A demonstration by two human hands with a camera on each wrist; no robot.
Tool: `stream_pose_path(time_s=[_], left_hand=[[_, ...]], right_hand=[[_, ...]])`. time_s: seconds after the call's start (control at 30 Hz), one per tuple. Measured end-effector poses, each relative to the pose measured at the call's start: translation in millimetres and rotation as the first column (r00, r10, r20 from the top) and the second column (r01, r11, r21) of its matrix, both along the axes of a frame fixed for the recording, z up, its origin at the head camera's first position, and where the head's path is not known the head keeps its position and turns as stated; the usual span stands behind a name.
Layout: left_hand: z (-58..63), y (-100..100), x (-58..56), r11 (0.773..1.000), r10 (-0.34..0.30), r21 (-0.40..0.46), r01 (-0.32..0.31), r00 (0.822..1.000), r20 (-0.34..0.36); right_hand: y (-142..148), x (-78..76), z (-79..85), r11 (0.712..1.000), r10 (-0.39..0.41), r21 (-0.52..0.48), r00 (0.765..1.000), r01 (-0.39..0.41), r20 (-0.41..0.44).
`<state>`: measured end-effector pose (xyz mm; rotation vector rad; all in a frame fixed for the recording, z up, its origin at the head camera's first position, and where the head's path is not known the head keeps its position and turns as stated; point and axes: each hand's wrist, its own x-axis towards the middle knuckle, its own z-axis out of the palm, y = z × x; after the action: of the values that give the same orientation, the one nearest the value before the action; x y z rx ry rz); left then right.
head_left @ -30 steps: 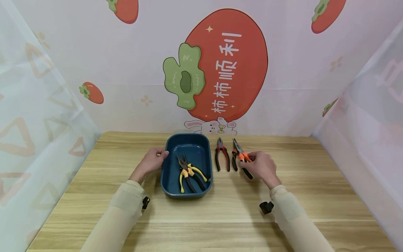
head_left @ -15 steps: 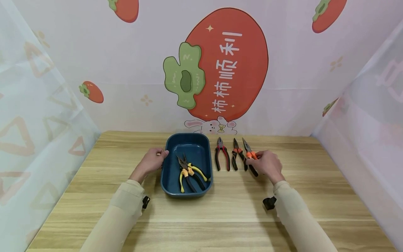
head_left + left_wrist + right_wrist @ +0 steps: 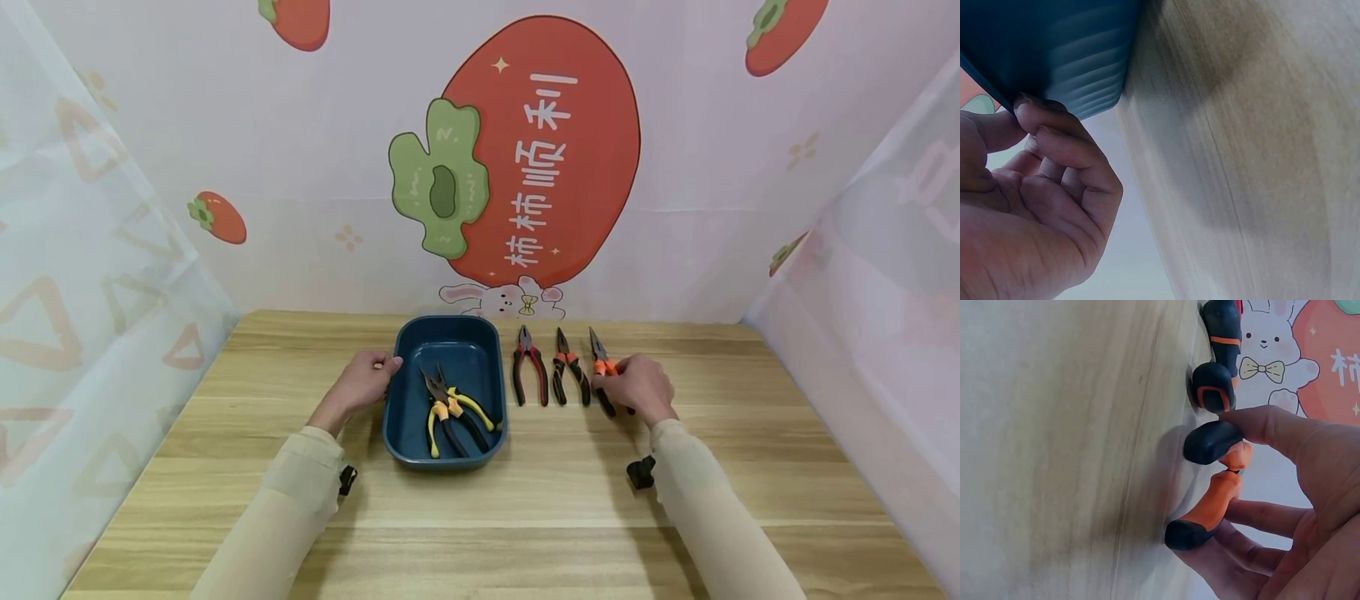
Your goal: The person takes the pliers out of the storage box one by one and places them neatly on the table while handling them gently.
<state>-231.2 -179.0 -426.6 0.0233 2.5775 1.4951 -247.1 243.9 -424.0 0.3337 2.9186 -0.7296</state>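
In the head view my left hand (image 3: 360, 385) pinches the left rim of a dark blue plastic tray (image 3: 408, 346) between thumb and curled fingers. Yellow-and-black pliers (image 3: 441, 412) lie inside the tray, handles spread towards me. My right hand (image 3: 639, 387) grips orange-and-black long-nose pliers (image 3: 602, 367) by the handles; their jaws point away from me. Seen from the right wrist, the thumb is on one handle (image 3: 1213, 442) and fingers are around the other. Just left of them lie black-and-orange pliers (image 3: 570, 362), then red-and-black pliers (image 3: 529, 360).
All of this is on a wood-grain table (image 3: 510, 533). A printed backdrop (image 3: 315, 150) stands along its far edge, with pale sheets at both sides. Each wrist carries a small black camera.
My right hand has shifted right with the long-nose pliers, away from the black-and-orange pair, which now shows fully. The pliers have turned straighter. The left hand and tray stay put.
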Motion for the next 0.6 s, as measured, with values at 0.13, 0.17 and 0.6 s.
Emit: stream_pose_path(time_s=[0.13, 0.17, 0.6], left_hand=[[0.6, 0.2, -0.1, 1.000, -0.004, -0.008, 0.004, 1.000, -0.005], [0.8, 0.3, -0.2, 1.000, -0.005, -0.010, 0.005, 1.000, -0.005], [1.0, -0.7, 0.4, 1.000, -0.010, -0.014, 0.010, 1.000, -0.006]], right_hand=[[-0.1, -3.9, 0.9, 0.999, -0.001, 0.044, 1.000, 0.000, 0.027], [-0.3, -4.7, 1.3, 0.998, -0.002, 0.055, 1.000, 0.000, 0.030], [-8.3, -10.2, 0.1, 0.992, -0.013, 0.127, 0.998, 0.006, 0.056]])
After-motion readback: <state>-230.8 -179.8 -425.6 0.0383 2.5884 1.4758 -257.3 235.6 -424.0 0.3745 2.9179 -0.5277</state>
